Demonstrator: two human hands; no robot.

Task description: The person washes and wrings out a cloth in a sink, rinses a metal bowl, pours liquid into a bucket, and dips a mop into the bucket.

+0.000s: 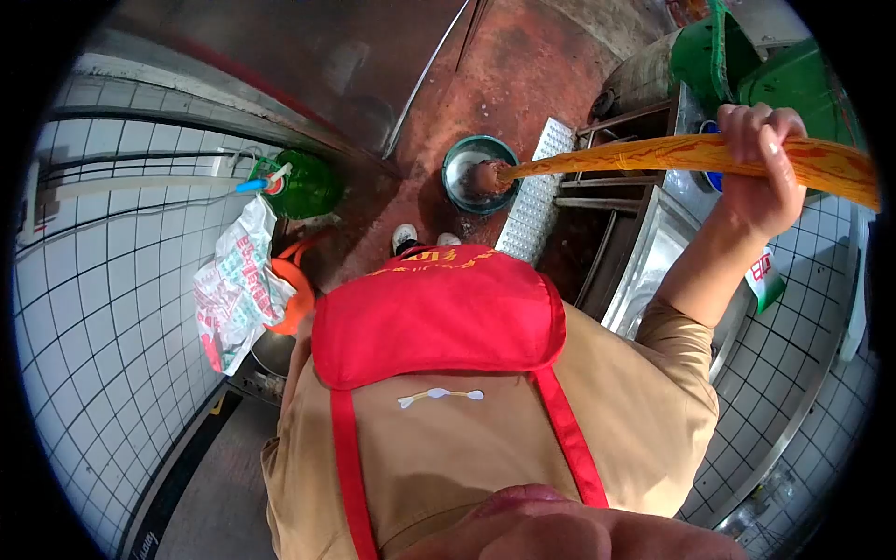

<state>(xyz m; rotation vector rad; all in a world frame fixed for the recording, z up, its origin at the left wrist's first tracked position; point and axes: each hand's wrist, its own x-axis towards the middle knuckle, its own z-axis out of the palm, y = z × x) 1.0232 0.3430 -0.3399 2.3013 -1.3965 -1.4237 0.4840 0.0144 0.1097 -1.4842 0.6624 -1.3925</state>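
My right hand (761, 168) is closed around the upper part of a mop's orange-and-yellow patterned handle (635, 154). The handle slants down to a brownish mop head (490, 177), which sits inside a round green bucket (451, 191) on the floor. Whitish, foamy-looking water (464, 166) shows in the bucket beside the mop head. Of my left arm, a strip (297, 359) hangs at my side, close to an orange container (297, 294). The fingers of my left hand are hidden.
A white plastic bag (241, 289) hangs by the tiled wall at left, near a green container (308, 187). At right are a metal sink (644, 271), a perforated metal strip (539, 191) and green bins (714, 61). The red floor (532, 79) looks wet.
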